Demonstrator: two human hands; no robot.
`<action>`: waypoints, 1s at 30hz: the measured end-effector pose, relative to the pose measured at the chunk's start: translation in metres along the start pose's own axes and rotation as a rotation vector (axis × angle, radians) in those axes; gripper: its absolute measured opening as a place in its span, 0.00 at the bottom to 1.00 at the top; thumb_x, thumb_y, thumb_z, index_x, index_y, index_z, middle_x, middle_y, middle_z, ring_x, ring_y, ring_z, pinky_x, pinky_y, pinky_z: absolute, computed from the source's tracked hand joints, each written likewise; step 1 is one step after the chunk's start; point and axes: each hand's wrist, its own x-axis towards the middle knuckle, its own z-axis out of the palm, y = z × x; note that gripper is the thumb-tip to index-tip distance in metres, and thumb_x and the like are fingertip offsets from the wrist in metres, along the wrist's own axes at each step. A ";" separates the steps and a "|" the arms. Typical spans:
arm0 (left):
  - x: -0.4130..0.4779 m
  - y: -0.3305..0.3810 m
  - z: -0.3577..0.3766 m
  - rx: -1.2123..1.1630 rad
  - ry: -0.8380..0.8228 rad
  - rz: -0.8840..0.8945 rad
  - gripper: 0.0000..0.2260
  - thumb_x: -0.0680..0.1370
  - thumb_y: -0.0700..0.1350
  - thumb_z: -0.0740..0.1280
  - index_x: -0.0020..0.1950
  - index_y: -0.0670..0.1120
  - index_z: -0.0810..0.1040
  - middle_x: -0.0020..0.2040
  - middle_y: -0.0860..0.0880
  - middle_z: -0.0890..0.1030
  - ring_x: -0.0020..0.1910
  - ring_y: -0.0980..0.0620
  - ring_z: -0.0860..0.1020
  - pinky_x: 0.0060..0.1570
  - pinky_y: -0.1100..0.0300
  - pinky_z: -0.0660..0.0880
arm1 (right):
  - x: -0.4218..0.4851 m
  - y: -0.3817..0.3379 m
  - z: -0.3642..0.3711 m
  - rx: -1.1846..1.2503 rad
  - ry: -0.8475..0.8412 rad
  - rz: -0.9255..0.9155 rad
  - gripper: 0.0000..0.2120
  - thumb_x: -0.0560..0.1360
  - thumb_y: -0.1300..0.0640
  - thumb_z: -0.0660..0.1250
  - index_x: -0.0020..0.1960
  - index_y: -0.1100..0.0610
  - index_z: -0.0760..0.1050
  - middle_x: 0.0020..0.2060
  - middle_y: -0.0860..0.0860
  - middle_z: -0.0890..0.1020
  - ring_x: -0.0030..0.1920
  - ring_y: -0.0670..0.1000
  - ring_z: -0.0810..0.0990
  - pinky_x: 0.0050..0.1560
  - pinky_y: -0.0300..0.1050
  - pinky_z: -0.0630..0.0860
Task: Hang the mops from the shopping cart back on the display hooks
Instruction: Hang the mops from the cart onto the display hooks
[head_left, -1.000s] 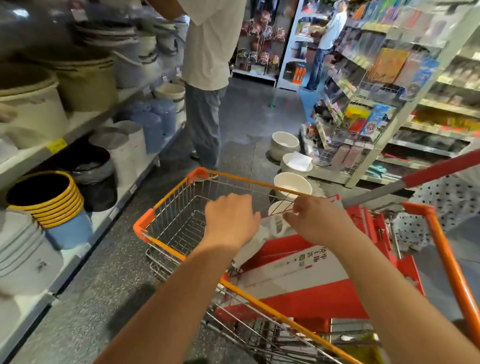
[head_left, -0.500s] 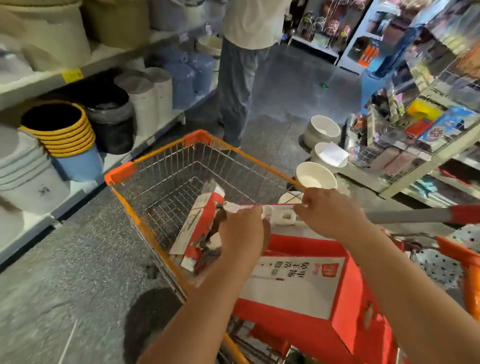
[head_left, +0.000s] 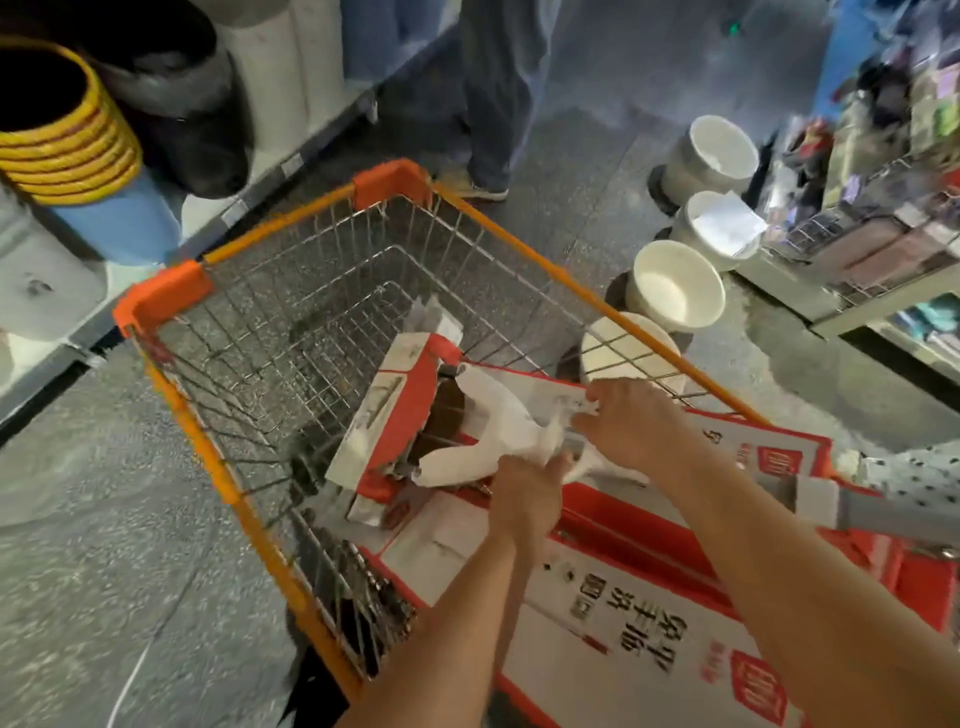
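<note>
The shopping cart (head_left: 291, 231) fills my view, its far corner at 12 o'clock. The boxed mops (head_left: 639, 639) lie stacked flat in its near half, from 3 to 6 o'clock. The top carton (head_left: 727, 436) has its end open, and the mop's white yoke (head_left: 483, 441) pokes out there. The grey handle (head_left: 893, 512) runs off over the rim toward 3 o'clock.

My left hand (head_left: 524, 493) grips the yoke's neck, fingers curled round it. My right hand (head_left: 634, 423) seems to pinch the top carton's edge, though blur hides the fingertips. To lift well, I want head and handle level and the box clear of the rim wire before I swing toward the hooks.

Against 0.5 s ago, my view tilts lower, more of the yoke shows, and both hands stay put.
</note>
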 end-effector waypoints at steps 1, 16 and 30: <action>0.007 -0.001 0.001 -0.026 -0.017 -0.022 0.20 0.77 0.57 0.67 0.57 0.42 0.80 0.49 0.44 0.83 0.48 0.47 0.81 0.43 0.61 0.76 | 0.006 0.000 0.005 0.022 -0.032 0.020 0.18 0.79 0.49 0.60 0.64 0.59 0.73 0.60 0.57 0.78 0.60 0.58 0.76 0.57 0.49 0.73; 0.008 0.014 0.008 -0.890 -0.095 -0.252 0.03 0.76 0.36 0.69 0.49 0.41 0.80 0.47 0.41 0.83 0.44 0.50 0.83 0.38 0.60 0.81 | 0.021 -0.003 0.013 -0.220 0.057 -0.085 0.18 0.82 0.52 0.50 0.63 0.59 0.73 0.57 0.57 0.78 0.58 0.57 0.77 0.50 0.49 0.73; -0.138 0.061 -0.029 -0.957 -0.155 0.307 0.11 0.79 0.43 0.66 0.57 0.37 0.78 0.47 0.42 0.82 0.46 0.47 0.81 0.42 0.58 0.80 | -0.132 -0.014 -0.079 0.090 0.523 -0.068 0.15 0.79 0.54 0.56 0.58 0.62 0.75 0.54 0.61 0.78 0.55 0.63 0.77 0.45 0.49 0.69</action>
